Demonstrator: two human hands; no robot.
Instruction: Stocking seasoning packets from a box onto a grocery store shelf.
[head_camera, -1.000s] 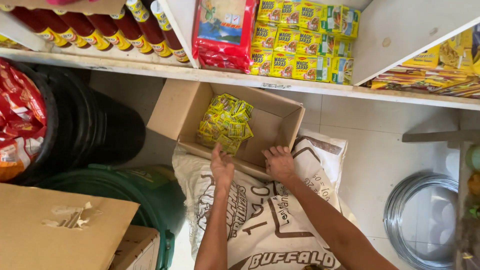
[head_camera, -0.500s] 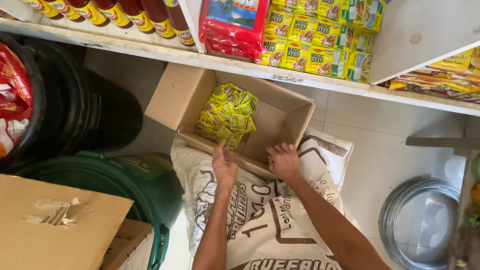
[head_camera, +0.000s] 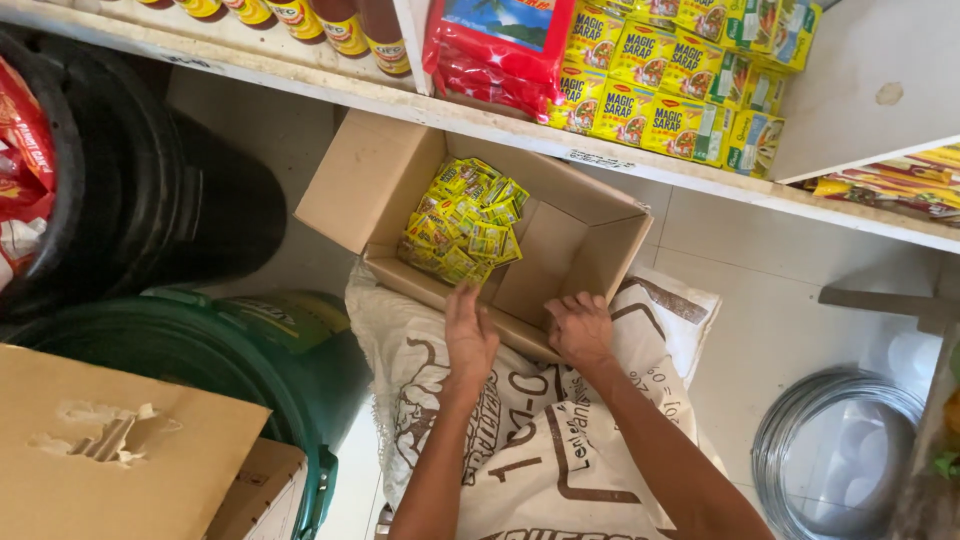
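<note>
Open corrugated cardboard box (head_camera: 570, 240) sits atop printed woven sack (head_camera: 520, 440), below white shelf (head_camera: 700, 175). Glossy yellow sachets (head_camera: 465, 220) heaped in box's far-left corner. Left hand (head_camera: 470, 335) flat, fingers extended on near flap; right hand (head_camera: 580, 325) curled over same edge, seemingly gripping it.

Open cardboard box (head_camera: 560, 250) tilted on sack, holding yellow sachets (head_camera: 465, 220).

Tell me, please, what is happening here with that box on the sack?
A person has both hands on the near edge of an open cardboard box that sits on a printed white sack. The left hand rests flat on the rim; the right hand curls its fingers over it. Small yellow sachets lie piled inside. A shelf of goods runs just above.
</note>
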